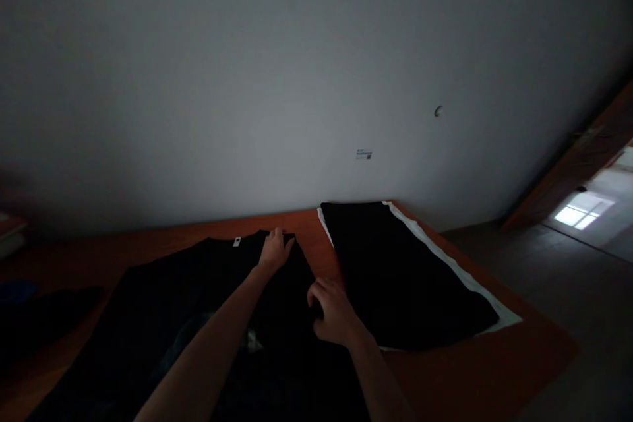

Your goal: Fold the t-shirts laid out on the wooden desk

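A black T-shirt (163,297) lies spread on the wooden table, its collar toward the wall and a small white label (237,242) showing at the neck. Part of a print on its front is visible between my forearms. My left hand (275,250) is closed on the cloth at the shirt's right shoulder edge. Lower down, at the right side edge by the sleeve, my right hand (333,313) has its fingers curled around the black fabric. The arms cover some of the shirt's middle.
To the right lies a flat stack of folded cloth, black on top (395,270) with white cloth (507,318) peeking out. Dark clothing and a blue item (17,290) sit at the left. The table (534,356) meets a grey wall (247,79); an open door (568,165) stands at right.
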### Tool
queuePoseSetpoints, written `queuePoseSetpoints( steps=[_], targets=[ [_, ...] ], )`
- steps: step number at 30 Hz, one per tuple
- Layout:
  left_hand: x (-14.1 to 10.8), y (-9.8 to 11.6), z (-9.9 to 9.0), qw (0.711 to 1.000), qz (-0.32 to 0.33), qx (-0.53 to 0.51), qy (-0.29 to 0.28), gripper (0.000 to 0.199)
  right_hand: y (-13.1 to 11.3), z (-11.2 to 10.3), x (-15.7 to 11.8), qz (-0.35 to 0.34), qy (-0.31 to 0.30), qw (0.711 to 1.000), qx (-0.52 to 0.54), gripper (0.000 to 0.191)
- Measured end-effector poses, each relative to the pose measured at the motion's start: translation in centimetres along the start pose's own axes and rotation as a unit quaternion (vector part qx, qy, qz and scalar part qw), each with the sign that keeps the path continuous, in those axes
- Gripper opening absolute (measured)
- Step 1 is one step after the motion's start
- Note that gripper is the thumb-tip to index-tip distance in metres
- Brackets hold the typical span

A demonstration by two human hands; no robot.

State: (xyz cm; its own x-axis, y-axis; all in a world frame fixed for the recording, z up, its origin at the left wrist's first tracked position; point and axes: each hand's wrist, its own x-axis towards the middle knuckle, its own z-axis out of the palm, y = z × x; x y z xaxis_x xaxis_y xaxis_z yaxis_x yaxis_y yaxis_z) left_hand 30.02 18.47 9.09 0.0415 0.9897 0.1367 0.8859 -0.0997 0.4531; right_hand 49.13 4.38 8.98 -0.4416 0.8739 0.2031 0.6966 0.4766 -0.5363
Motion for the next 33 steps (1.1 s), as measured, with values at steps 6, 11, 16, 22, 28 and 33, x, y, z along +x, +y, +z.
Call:
queuePoseSetpoints(
  steps=[6, 11, 16, 22, 28, 33],
  targets=[
    [-4.9, 0.2, 0.1, 0.984, 0.172, 0.017, -0.033, 0.029, -1.7, -0.1, -0.1, -0.072, -0.031, 0.997, -0.01, 0.034],
    [-7.5, -0.8, 0.8, 0.974, 0.213, 0.029, -0.066, 0.05, -2.7, 0.8, -0.1, -0.1, -0.038, 0.994, 0.019, 0.028],
    [-9.8, -0.9, 0.1, 0.973, 0.211, 0.045, -0.08, 0.052, -2.1, 1.3, -0.1, -0.075, -0.038, 0.994, 0.07, 0.032],
    [-18.6, -1.6, -5.0, 0.958, 0.235, 0.025, -0.16, 0.053, -1.8, 1.3, -0.1, -0.045, -0.03, 0.995, 0.085, 0.039],
    [-28.7, -9.8, -10.7, 0.983, 0.136, 0.043, -0.112, 0.056, -2.0, 1.3, -0.1, -0.04, -0.023, 0.996, 0.082, 0.042],
    [-35.9, -20.3, -11.6, 0.983, -0.113, 0.069, 0.128, 0.07, -2.0, 1.7, -0.1, -0.036, -0.025, 0.997, 0.065, 0.042]
  ],
)
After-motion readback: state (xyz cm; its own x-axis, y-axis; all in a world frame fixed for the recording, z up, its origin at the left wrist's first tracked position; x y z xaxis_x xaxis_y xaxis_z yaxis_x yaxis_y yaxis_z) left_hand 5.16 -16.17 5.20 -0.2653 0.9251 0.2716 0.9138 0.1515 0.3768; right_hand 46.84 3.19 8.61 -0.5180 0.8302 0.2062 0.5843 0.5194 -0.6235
